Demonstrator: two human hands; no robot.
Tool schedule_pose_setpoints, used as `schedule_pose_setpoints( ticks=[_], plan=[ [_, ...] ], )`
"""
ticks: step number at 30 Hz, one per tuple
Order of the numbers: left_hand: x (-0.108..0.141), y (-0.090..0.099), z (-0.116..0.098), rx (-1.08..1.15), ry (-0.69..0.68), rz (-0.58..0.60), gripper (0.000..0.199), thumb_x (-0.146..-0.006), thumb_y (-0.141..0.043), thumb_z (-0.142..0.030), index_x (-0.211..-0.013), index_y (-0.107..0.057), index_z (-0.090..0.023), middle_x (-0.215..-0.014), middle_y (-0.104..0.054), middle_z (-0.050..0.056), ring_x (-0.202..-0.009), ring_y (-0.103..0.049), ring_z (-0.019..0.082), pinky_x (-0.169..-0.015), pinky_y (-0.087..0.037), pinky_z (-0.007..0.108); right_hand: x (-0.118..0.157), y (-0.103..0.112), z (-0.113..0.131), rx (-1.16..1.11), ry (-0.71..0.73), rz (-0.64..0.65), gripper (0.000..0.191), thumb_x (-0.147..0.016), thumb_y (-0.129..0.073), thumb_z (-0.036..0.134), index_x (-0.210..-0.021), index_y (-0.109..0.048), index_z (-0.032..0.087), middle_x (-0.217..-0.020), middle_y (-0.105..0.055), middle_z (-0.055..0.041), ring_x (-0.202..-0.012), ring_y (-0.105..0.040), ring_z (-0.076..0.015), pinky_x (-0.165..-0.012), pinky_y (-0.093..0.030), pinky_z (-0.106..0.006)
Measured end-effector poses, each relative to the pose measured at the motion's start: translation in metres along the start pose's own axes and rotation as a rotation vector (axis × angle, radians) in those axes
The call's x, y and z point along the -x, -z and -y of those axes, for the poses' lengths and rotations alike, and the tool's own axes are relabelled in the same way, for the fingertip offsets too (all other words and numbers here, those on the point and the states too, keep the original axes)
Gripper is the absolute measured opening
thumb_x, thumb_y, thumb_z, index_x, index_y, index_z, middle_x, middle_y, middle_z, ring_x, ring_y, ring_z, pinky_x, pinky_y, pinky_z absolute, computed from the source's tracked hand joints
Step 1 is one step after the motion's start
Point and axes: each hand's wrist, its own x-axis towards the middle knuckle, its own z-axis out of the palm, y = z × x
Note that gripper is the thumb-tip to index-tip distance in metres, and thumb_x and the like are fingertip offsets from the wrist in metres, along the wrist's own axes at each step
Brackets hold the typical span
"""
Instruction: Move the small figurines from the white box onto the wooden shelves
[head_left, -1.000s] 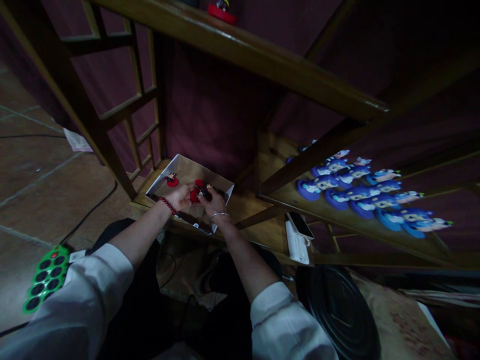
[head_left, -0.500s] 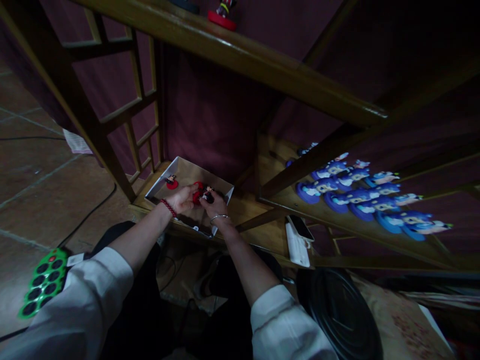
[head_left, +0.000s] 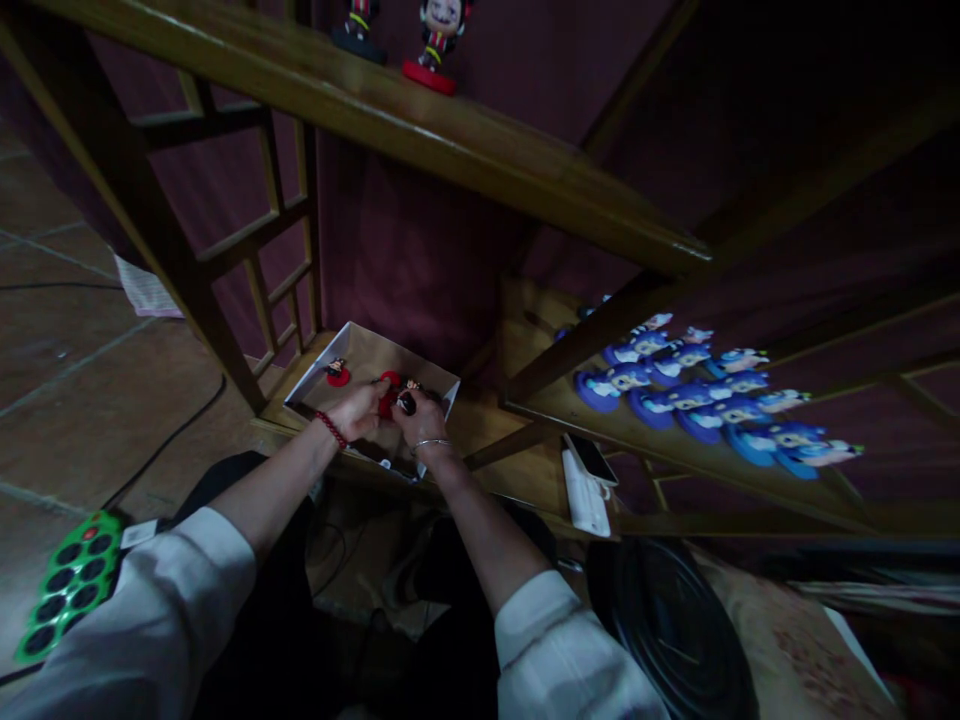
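A shallow white box with a brown inside sits on the low wooden shelf. Over it, my left hand closes on the red base of a small figurine. My right hand is wrapped round the dark upper part at the same spot; whether this is one figurine or two touching ones, I cannot tell. Fingers hide much of it. Another small dark figurine on a red base stands in the box's left corner, apart from both hands.
Above, a wooden shelf carries a red-based figurine and a black-based one. Several blue figurines crowd the right shelf. Below it lie a phone and a white object. A green power strip rests on the floor.
The camera view has tilted up slightly, so more of the upper figurines shows. Both hands stay together over the box, still on the red-based figurine.
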Motion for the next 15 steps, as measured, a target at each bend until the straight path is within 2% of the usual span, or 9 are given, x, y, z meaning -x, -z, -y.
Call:
schedule_pose_setpoints(
  ticks=[4, 7, 10, 15],
  plan=[
    [0.01, 0.0, -0.004, 0.111, 0.005, 0.07, 0.029, -0.087, -0.031, -0.024, -0.081, -0.056, -0.013, -0.062, -0.061, 0.004, -0.052, -0.056, 0.013, -0.061, -0.049, 0.03, 0.003, 0.017, 0.009, -0.021, 0.075, 0.019, 0.016, -0.072, -0.054, 0.022, -0.087, -0.059, 0.018, -0.084, -0.064, -0.0047, -0.078, -0.058, -0.0157, -0.075, -0.044, -0.026],
    [0.023, -0.002, -0.001, 0.183, -0.002, 0.115, 0.028, -0.087, -0.032, -0.025, -0.078, -0.056, -0.012, -0.063, -0.062, 0.006, -0.055, -0.058, 0.015, -0.062, -0.049, 0.033, 0.012, 0.031, 0.016, -0.079, 0.119, 0.017, 0.026, -0.069, -0.057, 0.021, -0.095, -0.057, 0.018, -0.092, -0.063, -0.0053, -0.085, -0.057, -0.0167, -0.08, -0.044, -0.029],
    [0.039, -0.008, 0.006, 0.199, -0.011, 0.131, 0.023, -0.085, -0.035, -0.018, -0.082, -0.056, -0.01, -0.069, -0.064, 0.009, -0.061, -0.06, 0.016, -0.067, -0.049, 0.034, 0.027, 0.042, 0.02, -0.16, 0.132, 0.012, 0.037, -0.068, -0.058, 0.018, -0.104, -0.054, 0.019, -0.099, -0.062, -0.0052, -0.091, -0.057, -0.0168, -0.084, -0.044, -0.031],
    [0.071, -0.024, 0.016, 0.22, -0.074, 0.106, 0.021, -0.079, -0.038, -0.006, -0.085, -0.058, -0.006, -0.077, -0.065, 0.013, -0.072, -0.063, 0.018, -0.076, -0.048, 0.034, 0.052, 0.059, 0.022, -0.256, 0.16, 0.028, 0.04, -0.071, -0.053, 0.016, -0.111, -0.051, 0.023, -0.103, -0.062, -0.0037, -0.087, -0.06, -0.0156, -0.083, -0.046, -0.031]
  ],
)
